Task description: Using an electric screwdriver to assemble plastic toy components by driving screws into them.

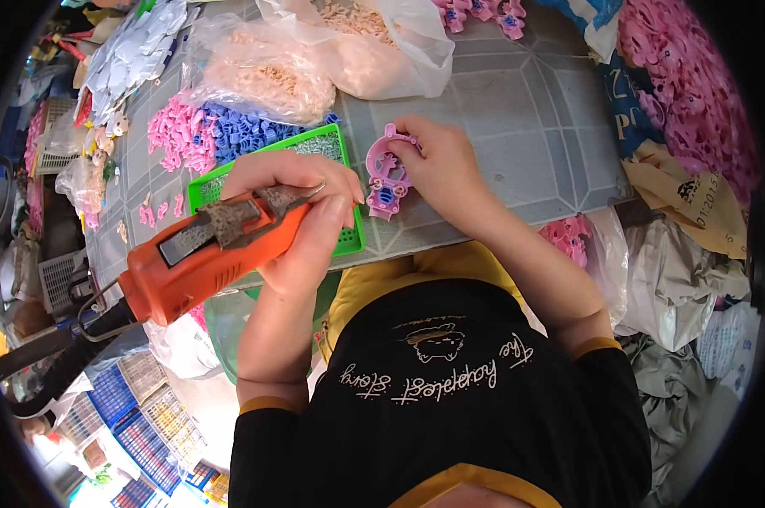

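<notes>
My left hand (302, 207) grips the orange power screwdriver (204, 254), its tip just beside the pink plastic part (386, 173) that my right hand (437, 165) pinches on the surface (518, 110), so I judge fastening underway, unfinished.

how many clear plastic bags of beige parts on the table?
2. One bag sits at the table's far edge above the pink and blue parts; the other bag lies right of it. More may be hidden off-frame.
</notes>
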{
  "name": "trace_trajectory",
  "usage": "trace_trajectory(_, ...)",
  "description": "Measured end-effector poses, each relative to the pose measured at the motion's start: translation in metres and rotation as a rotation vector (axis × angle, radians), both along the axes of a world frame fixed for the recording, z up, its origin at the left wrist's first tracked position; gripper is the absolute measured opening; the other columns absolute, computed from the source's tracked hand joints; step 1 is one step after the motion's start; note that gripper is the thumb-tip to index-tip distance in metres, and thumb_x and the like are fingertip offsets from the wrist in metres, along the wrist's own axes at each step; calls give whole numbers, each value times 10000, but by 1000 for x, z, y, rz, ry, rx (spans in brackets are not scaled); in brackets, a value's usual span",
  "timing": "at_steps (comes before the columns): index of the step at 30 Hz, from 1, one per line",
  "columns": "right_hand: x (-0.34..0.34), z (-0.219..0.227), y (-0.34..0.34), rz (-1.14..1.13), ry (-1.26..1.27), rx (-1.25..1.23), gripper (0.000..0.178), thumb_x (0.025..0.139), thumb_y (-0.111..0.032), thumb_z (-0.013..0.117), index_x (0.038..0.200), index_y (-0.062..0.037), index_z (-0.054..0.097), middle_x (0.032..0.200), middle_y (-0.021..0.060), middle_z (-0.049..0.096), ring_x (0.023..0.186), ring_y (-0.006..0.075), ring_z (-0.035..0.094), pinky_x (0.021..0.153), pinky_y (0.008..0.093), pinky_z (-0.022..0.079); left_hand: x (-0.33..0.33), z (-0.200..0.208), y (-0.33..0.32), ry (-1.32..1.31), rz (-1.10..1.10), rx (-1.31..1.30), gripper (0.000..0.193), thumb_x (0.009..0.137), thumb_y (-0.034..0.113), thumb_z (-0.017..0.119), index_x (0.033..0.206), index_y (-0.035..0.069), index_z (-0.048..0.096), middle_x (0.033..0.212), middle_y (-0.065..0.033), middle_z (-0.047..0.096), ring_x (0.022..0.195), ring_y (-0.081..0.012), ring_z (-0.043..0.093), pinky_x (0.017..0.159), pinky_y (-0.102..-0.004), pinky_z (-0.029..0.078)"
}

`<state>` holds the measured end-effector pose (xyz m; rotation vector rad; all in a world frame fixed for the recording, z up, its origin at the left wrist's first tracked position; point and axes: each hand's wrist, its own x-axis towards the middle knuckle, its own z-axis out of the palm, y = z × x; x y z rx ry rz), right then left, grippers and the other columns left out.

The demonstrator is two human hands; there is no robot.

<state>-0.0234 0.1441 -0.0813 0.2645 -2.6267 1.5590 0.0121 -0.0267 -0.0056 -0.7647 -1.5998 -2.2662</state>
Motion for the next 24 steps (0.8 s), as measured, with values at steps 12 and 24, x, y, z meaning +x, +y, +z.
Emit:
trace_trajectory(12, 1, 1, -2, -8, -18, 39, 206, 852, -122, 655, 1021, -6, 670, 861, 176, 699, 783, 293, 699, 683, 359, 524, -8, -4, 10, -99, -52, -101, 222, 773, -51, 599, 926, 40, 466, 642, -65, 501, 532, -180, 504, 588, -367, 466)
trace_trajectory(24, 3, -1, 0, 15, -65, 7, 193, 890, -124, 626, 1036, -4, 661, 849, 147, 698, 741, 217, 675, 683, 319, 503, 16, 27, -33, -71, 337, -115, 290, 786, 9, 552, 1065, 20, 476, 631, -72, 484, 517, -187, 475, 574, -366, 437)
